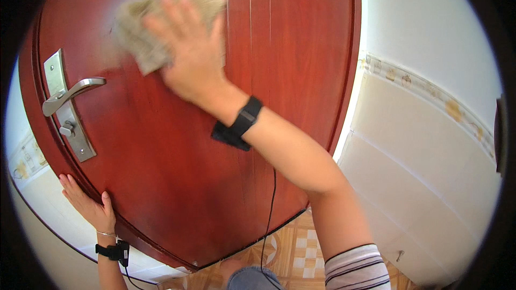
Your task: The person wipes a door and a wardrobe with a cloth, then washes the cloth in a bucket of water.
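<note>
Red door (177,145) — my right hand (191,56) flat, pressing beige cloth (141,32) on upper panel; left hand (88,204) open, bracing edge. Lever handle (70,94), lower panels likely unwiped.

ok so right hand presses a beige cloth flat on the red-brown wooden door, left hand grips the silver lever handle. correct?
Not quite. The head view shows the left hand laid open against the lower edge of the red-brown wooden door, well below the silver lever handle, which nothing touches. The rest holds: the right hand presses the beige cloth flat on the door.
</note>
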A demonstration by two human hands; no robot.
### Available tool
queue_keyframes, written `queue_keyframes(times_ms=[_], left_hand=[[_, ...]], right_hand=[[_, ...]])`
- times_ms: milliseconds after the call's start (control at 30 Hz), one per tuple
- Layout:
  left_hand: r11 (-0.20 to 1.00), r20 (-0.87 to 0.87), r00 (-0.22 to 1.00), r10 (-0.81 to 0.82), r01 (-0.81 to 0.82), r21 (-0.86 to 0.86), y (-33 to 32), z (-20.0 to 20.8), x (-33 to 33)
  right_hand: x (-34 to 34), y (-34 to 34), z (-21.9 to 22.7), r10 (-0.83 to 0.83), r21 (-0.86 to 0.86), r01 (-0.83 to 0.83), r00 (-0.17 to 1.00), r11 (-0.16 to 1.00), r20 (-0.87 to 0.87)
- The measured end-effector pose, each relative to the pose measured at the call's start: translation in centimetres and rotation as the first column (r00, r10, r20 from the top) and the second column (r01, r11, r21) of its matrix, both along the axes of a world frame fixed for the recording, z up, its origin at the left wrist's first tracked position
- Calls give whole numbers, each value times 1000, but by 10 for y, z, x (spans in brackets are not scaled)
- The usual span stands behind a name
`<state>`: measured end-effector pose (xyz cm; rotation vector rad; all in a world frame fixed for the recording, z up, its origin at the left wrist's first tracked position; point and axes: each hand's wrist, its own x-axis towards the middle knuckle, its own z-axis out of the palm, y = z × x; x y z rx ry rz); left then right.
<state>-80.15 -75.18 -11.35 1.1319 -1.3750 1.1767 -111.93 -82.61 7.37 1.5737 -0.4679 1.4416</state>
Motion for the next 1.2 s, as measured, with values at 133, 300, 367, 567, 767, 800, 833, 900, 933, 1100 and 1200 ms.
queue_keyframes(times_ms=[133,300,367,567,767,800,833,900,933,1100,1200], left_hand=[[1000,-5,1000,9,-9,7,1,1,2],[999,-10,1000,13,-13,-30,-2,1,-4],[999,-7,1000,30,-30,-43,-1,3,0],[999,1,1000,9,-9,-49,-1,2,-2],[999,1,1000,-14,14,-49,-3,2,3],[998,-4,1000,-17,17,-55,-4,2,1],[999,-5,1000,-13,13,-41,-4,-1,4],[999,-13,999,-31,31,-41,-4,0,-5],[999,-16,1000,-25,24,-42,-4,0,-4],[999,-37,998,-46,45,-22,-3,-1,-5],[999,-33,999,-28,29,15,-2,-2,7]], right_hand=[[-94,-21,31,34,-133,11,940,991,338],[-252,-46,-20,-4,62,-62,671,996,741],[-289,-48,-61,-80,90,13,607,996,791],[-344,-60,-166,-137,189,-61,487,980,863],[-327,-71,-231,-197,213,-335,81,918,977],[-305,-65,-231,-220,218,-380,40,899,975],[-275,-64,-235,-264,283,-149,133,948,955],[-221,-45,-230,-226,249,-38,309,968,924],[-176,-36,-224,-203,217,9,389,976,899],[46,15,-211,283,87,-636,457,767,843],[130,46,-259,-153,493,57,976,868,157]])
